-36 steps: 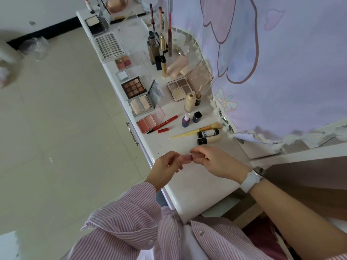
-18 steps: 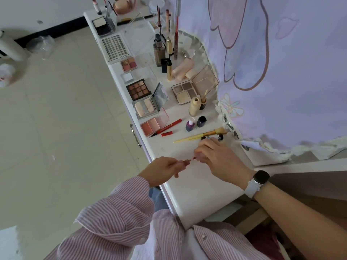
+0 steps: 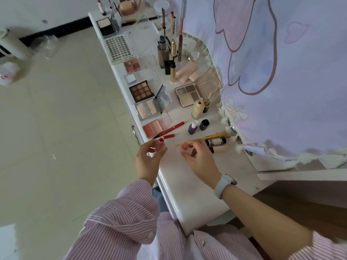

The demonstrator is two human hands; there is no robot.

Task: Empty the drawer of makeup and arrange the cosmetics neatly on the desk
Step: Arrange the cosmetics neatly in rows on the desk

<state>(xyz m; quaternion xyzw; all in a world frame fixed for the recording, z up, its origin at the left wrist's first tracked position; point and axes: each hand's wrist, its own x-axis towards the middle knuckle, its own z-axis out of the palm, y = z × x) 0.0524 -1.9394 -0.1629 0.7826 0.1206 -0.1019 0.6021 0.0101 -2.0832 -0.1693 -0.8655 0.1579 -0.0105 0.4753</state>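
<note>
While the left hand pinches one small pink tube and the right hand pinches its coral cap, two nail-polish bottles and five open palettes sit on the white desk.

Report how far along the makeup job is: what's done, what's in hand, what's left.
Done: many cosmetics already lie on the desk, including the eyeshadow palette, blush compact and purple nail polish. In hand: the left hand holds a small pink tube; the right hand holds its applicator cap, apart from it. Left: close and place that item. The drawer's contents aren't visible.
</note>
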